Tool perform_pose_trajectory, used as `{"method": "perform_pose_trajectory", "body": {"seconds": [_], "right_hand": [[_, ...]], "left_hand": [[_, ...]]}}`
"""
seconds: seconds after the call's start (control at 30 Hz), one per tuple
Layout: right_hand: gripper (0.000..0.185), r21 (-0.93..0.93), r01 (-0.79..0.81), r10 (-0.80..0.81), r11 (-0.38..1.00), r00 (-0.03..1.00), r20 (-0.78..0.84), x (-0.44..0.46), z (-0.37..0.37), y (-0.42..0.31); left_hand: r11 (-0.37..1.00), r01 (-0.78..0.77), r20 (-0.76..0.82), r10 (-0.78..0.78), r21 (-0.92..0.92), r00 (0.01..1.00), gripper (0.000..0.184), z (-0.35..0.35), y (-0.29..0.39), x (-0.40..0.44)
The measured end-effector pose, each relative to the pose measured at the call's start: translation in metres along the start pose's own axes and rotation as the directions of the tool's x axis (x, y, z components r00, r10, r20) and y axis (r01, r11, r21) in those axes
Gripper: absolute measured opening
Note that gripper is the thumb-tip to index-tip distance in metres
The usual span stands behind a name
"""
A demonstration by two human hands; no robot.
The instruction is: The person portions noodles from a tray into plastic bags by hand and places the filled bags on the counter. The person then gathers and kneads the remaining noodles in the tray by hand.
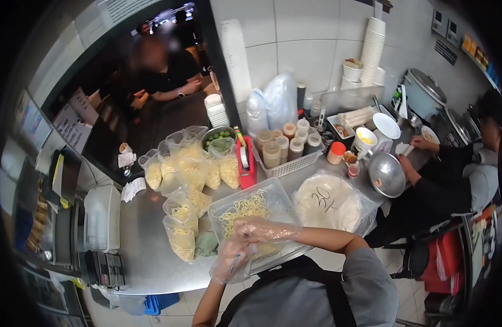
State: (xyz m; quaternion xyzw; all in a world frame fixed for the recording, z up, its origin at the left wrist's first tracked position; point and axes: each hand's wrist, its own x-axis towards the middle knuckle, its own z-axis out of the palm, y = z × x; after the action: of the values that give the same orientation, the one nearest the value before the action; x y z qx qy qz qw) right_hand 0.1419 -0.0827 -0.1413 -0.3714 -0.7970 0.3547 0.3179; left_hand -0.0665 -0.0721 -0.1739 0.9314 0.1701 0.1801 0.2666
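Observation:
Both of my hands wear clear plastic gloves and meet over the near left part of a clear plastic tub (281, 193) of yellow noodles (242, 210). My left hand (233, 260) is at the tub's near left corner, its fingers closed on something I cannot make out. My right hand (262, 230) reaches in from the right, fingers pressed together beside the left, and what it holds is hidden. Left of the tub lie a green cloth (207, 243) and noodle-filled plastic bags (183, 240), with more bags (188, 158) behind them.
A red tape dispenser (246, 166) and a basket (294, 166) of sauce bottles stand behind the tub. To the right lies a plastic-wrapped round white item (327, 201). A co-worker at the right holds a metal bowl (387, 174). Another person (169, 71) stands beyond the opening.

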Motion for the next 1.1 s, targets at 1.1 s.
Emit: {"method": "perform_pose_trajectory", "body": {"seconds": [1.1], "right_hand": [[0.019,-0.421,-0.246,-0.135,0.873,0.708,-0.693,-0.008,-0.002,-0.018]], "left_hand": [[0.702,-0.039,0.016,0.038,0.711,0.999,0.043,-0.047,0.063,0.049]]}}
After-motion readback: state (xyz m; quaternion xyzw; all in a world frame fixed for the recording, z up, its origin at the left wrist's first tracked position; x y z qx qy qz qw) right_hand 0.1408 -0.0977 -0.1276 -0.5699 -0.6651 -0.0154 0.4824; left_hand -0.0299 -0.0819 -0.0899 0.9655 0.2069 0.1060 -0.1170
